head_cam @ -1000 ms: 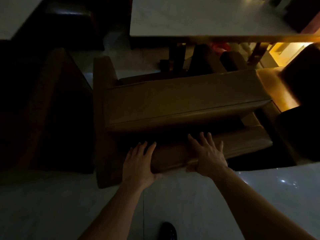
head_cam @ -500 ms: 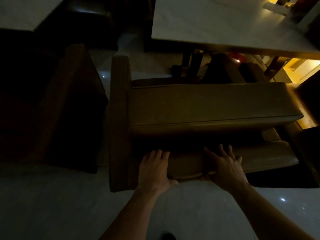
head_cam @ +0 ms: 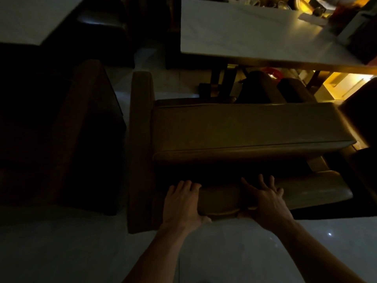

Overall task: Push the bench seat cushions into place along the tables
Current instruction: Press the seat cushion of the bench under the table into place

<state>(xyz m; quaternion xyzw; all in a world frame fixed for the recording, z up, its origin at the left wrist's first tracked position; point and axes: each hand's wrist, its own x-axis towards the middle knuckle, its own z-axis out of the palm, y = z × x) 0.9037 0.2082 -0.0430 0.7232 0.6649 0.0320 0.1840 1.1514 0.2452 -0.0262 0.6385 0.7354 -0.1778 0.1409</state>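
Head view, hands: our left hand (head_cam: 182, 203) lies over the near left end of the lower cushion (head_cam: 273, 194), fingers bent over its top edge and thumb at its near face, so it grips the padding. Our right hand (head_cam: 265, 201) lies on the same cushion further right, fingers spread and fairly straight, palm pressing down and forward.

Head view, task's thing: the lower cushion sits at the near edge of the bench, just below a dark gap, with its right end sticking out toward the floor (head_cam: 224, 252). The upper cushion (head_cam: 244, 127) lies beyond the gap, against the upright side panel (head_cam: 140, 150) and close to the white table (head_cam: 244, 35).

Head view, done: we judge that the upper cushion is seated.

Head view, left: the lower cushion looks not yet pushed home; the gap must close and its right end come square. Whether other benches need work, we cannot tell in this dim light.
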